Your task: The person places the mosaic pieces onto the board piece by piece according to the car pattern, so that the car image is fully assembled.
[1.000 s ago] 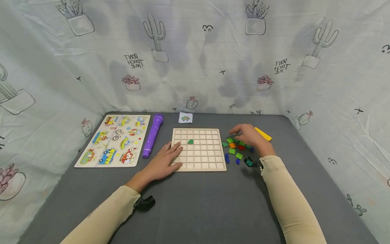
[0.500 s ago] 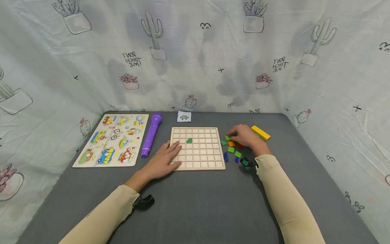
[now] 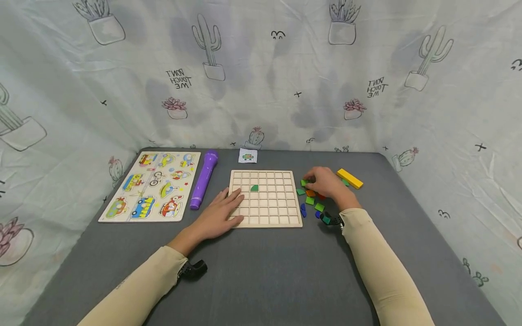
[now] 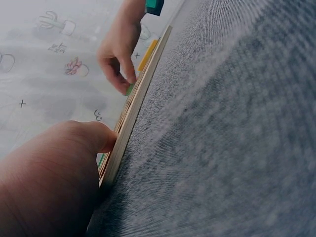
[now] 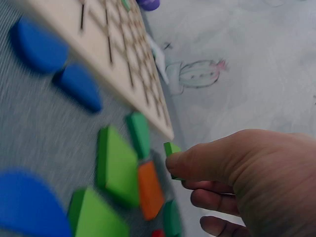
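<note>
The left hand [image 3: 218, 216] lies spread on the board [image 3: 269, 211], likely to steady it; the right hand [image 3: 326, 182] pinches a green tile [image 5: 171, 148] near loose pieces [image 5: 118, 168], apparently placed within reach.

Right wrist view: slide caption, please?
Right hand pinching a green piece near the gridded board, an orange piece and blue pieces nearby.
</note>
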`<control>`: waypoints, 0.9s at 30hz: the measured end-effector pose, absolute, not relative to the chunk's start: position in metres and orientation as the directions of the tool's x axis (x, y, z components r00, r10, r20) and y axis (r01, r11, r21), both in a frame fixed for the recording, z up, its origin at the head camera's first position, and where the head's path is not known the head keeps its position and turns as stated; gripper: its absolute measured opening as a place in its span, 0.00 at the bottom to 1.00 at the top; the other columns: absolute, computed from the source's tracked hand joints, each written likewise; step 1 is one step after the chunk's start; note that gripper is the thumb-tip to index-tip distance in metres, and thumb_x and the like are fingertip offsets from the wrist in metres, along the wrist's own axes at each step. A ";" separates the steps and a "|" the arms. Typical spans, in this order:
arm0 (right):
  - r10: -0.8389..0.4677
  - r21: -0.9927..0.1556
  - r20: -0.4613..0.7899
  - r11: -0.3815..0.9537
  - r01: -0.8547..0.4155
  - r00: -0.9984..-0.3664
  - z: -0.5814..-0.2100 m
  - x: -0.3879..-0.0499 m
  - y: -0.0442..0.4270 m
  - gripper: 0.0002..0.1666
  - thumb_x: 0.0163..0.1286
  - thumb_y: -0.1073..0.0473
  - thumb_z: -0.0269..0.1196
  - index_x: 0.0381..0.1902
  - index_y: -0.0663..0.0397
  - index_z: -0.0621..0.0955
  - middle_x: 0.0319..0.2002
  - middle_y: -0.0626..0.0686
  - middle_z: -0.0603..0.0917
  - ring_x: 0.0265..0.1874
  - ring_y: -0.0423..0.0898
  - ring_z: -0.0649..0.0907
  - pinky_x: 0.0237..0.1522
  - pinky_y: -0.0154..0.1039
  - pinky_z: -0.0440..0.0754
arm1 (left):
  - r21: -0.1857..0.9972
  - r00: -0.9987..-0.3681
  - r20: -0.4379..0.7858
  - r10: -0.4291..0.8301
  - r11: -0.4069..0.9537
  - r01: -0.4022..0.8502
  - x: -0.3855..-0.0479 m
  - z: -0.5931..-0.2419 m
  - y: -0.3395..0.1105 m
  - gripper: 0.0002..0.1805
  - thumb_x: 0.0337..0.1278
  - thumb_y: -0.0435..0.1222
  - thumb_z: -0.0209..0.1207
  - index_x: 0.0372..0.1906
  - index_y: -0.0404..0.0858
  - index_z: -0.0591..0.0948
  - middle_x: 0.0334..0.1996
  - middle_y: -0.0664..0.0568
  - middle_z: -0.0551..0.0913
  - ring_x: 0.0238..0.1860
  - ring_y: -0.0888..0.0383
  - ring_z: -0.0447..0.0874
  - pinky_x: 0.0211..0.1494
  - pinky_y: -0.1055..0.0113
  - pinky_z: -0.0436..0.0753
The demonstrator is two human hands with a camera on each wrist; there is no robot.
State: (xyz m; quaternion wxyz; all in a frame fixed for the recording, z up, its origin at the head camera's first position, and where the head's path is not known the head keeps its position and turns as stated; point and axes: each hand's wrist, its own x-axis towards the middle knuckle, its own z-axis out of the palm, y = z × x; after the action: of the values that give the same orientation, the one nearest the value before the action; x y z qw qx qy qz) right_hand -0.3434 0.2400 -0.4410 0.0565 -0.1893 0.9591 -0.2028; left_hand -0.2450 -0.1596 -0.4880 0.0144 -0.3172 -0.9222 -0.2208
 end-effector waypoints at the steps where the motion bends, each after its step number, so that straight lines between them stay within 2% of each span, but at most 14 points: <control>1: -0.388 -0.417 -0.019 0.841 -0.345 -0.922 -0.440 -0.343 0.239 0.19 0.78 0.60 0.70 0.63 0.59 0.88 0.60 0.61 0.85 0.58 0.60 0.85 0.59 0.59 0.85 | 0.400 -0.798 0.169 0.578 0.700 0.592 -0.245 -0.488 -0.159 0.40 0.79 0.52 0.58 0.84 0.34 0.65 0.85 0.40 0.57 0.85 0.30 0.45 0.87 0.40 0.46; 9: -0.405 -0.427 0.068 0.814 -0.394 -0.912 -0.425 -0.339 0.231 0.18 0.77 0.60 0.71 0.61 0.58 0.89 0.56 0.58 0.85 0.54 0.57 0.84 0.55 0.55 0.86 | 0.402 -0.798 0.175 0.577 0.698 0.593 -0.246 -0.487 -0.155 0.40 0.79 0.52 0.57 0.84 0.33 0.66 0.85 0.40 0.58 0.85 0.30 0.46 0.87 0.41 0.47; 17: -0.430 -0.443 0.078 0.793 -0.417 -0.900 -0.424 -0.330 0.219 0.18 0.77 0.59 0.72 0.61 0.58 0.89 0.55 0.56 0.86 0.53 0.56 0.84 0.55 0.55 0.86 | 0.401 -0.798 0.160 0.581 0.700 0.591 -0.240 -0.493 -0.154 0.40 0.80 0.52 0.57 0.84 0.33 0.66 0.85 0.40 0.58 0.84 0.29 0.46 0.87 0.41 0.46; 27: -0.502 -0.467 0.110 0.736 -0.491 -0.858 -0.412 -0.337 0.189 0.18 0.78 0.59 0.71 0.61 0.59 0.89 0.54 0.56 0.86 0.53 0.56 0.84 0.56 0.53 0.86 | 0.396 -0.801 0.189 0.569 0.702 0.592 -0.244 -0.489 -0.157 0.40 0.79 0.51 0.58 0.83 0.33 0.66 0.85 0.40 0.59 0.84 0.29 0.47 0.87 0.41 0.47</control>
State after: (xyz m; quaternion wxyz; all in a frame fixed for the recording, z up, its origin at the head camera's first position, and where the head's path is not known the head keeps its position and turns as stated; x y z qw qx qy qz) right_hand -0.3374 0.1893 -0.4119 0.0115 -0.2664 0.9315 -0.2472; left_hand -0.2440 -0.1571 -0.4890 0.0261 -0.3147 -0.9221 -0.2238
